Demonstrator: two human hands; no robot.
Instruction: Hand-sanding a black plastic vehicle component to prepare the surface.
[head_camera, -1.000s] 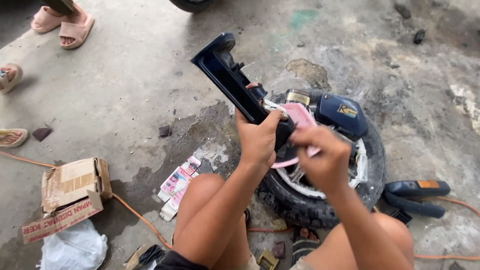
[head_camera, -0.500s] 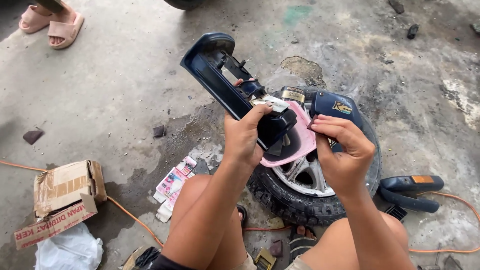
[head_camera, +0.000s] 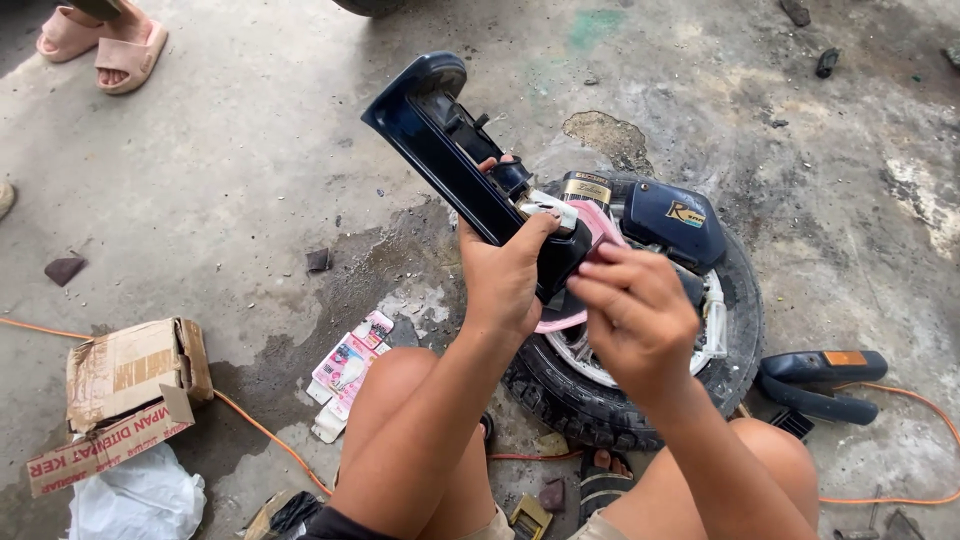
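We squat on the concrete floor (head_camera: 230, 170) over a small tyre and wheel (head_camera: 640, 400) lying flat, with a dark blue cover (head_camera: 672, 218) resting on it. Our left hand (head_camera: 505, 275) is closed round the lower end of a long dark blue plastic panel (head_camera: 455, 150), holding it tilted above the wheel. Our right hand (head_camera: 640, 320), fingers curled, pinches a pink cloth (head_camera: 600, 228) against the panel's end. We judge the wiping unfinished.

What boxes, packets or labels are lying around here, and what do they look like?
Cardboard box: far left on the concrete, torn, brown with a red-printed flap.
Paper packet: flat on the floor beside the left knee, pink and white.
Label: small gold patch on the dark blue cover over the tyre.
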